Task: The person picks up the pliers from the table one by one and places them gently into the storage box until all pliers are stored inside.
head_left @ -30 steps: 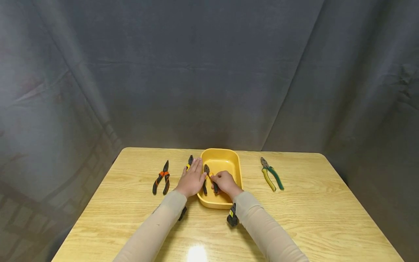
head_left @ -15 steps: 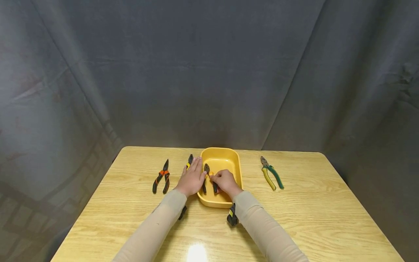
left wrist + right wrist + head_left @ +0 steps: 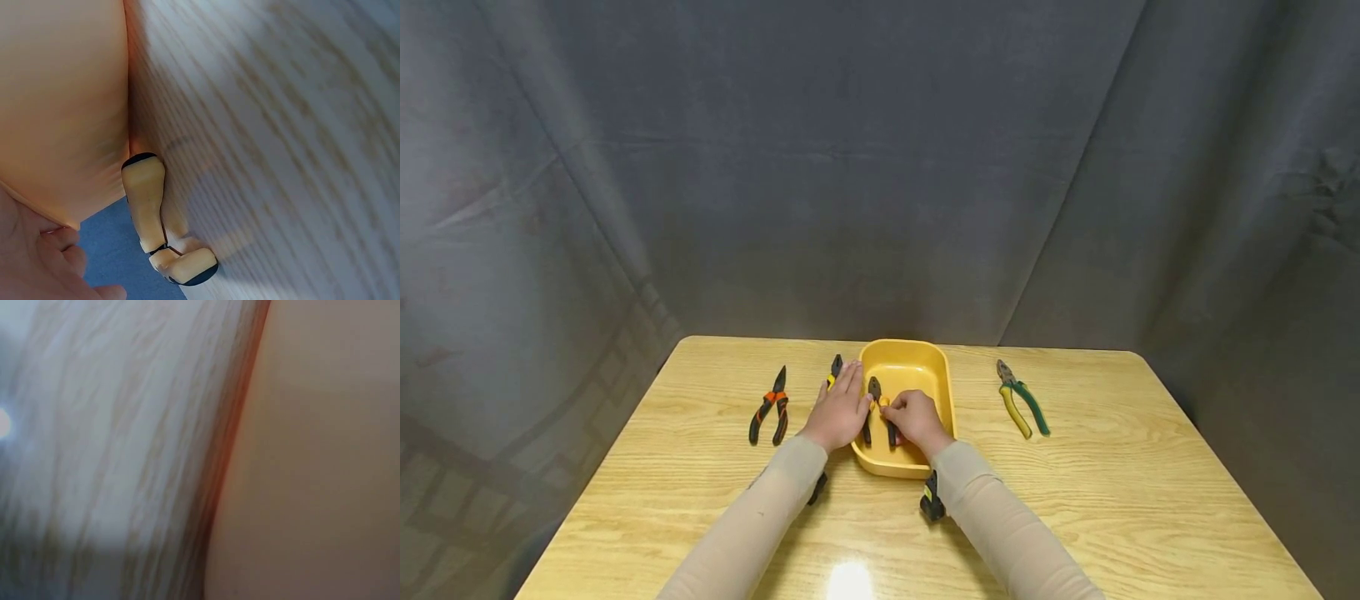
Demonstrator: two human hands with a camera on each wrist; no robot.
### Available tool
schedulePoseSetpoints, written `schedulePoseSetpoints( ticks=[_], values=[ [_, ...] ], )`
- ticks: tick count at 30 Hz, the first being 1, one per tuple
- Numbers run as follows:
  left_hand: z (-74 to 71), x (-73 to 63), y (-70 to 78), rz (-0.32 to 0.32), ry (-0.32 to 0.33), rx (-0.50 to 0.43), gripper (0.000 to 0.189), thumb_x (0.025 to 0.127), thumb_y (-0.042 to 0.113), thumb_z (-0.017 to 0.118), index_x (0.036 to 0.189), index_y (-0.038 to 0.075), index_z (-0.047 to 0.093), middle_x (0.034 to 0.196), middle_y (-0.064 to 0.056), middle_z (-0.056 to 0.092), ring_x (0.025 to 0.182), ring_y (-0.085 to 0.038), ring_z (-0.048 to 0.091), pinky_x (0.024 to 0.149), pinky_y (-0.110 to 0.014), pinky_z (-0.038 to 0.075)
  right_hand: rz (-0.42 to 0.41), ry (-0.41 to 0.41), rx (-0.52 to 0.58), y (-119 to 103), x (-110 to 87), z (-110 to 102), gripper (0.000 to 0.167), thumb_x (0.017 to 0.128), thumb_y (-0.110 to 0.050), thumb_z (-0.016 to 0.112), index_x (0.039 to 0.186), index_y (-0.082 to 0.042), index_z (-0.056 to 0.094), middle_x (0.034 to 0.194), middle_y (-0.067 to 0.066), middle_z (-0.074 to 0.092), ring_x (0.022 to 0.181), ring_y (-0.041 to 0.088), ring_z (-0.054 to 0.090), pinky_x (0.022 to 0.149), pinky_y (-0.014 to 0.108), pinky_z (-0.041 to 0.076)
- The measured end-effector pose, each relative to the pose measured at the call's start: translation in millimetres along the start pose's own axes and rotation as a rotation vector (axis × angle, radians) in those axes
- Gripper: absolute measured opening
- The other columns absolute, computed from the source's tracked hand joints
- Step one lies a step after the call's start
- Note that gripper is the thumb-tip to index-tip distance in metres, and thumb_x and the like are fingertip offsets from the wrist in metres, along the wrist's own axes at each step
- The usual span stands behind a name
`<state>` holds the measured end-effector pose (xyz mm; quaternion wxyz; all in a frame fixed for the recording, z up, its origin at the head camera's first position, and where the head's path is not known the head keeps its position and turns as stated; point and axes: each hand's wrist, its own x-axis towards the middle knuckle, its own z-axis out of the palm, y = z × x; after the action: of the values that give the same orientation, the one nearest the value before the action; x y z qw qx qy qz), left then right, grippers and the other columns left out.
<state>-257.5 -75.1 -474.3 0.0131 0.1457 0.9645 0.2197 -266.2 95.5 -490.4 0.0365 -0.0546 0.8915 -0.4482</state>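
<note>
In the head view, a yellow plastic tray [image 3: 904, 471] stands at the back middle of the table. Inside lies a pair of pliers [image 3: 875, 388] with dark jaws and yellow-and-black handles spread apart. My right hand [image 3: 917, 418] reaches into the tray and pinches the right handle of these pliers. Fingers straight, my left hand [image 3: 838, 410] rests at the tray's left rim. Partly hidden beneath it, another pair of pliers [image 3: 837, 365] lies on the table; in the left wrist view its yellow handles [image 3: 145, 200] with black ends show beside the tray wall.
Orange-and-black long-nose pliers [image 3: 772, 406] lie on the table to the left. On the right lie pliers with one yellow and one green handle [image 3: 1033, 407]. Dark grey cloth [image 3: 850, 167] hangs behind the wooden table [image 3: 1112, 500]. The tray wall [image 3: 312, 456] fills much of the right wrist view.
The handle ends of the pliers in the tray have shifted slightly left, with my right hand still pinching one handle. My left hand stays at the rim.
</note>
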Motion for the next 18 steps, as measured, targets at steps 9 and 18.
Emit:
schedulePoseSetpoints(
  ticks=[9, 18],
  values=[
    [-1.0, 0.2, 1.0, -0.002, -0.002, 0.008, 0.063, 0.112, 0.035, 0.034, 0.162, 0.004, 0.014, 0.169, -0.012, 0.014, 0.156, -0.027, 0.009, 0.122, -0.060, 0.011, -0.013, 0.013, -0.002, 0.2, -0.9, 1.1, 0.020, 0.092, -0.010, 0.074, 0.076, -0.002, 0.066, 0.054, 0.001, 0.058, 0.040, 0.007, 0.051, 0.041, 0.021, 0.046],
    [-0.3, 1.4, -0.2, 0.001, 0.005, 0.020, 0.062, 0.112, 0.035, 0.033, 0.163, 0.004, 0.014, 0.169, -0.012, 0.016, 0.156, -0.028, 0.010, 0.122, -0.061, 0.013, -0.013, 0.006, -0.025, 0.3, -0.8, 3.1, 0.019, 0.092, -0.009, 0.074, 0.078, -0.004, 0.063, 0.053, 0.000, 0.057, 0.040, 0.007, 0.052, 0.041, 0.020, 0.045]
  ],
)
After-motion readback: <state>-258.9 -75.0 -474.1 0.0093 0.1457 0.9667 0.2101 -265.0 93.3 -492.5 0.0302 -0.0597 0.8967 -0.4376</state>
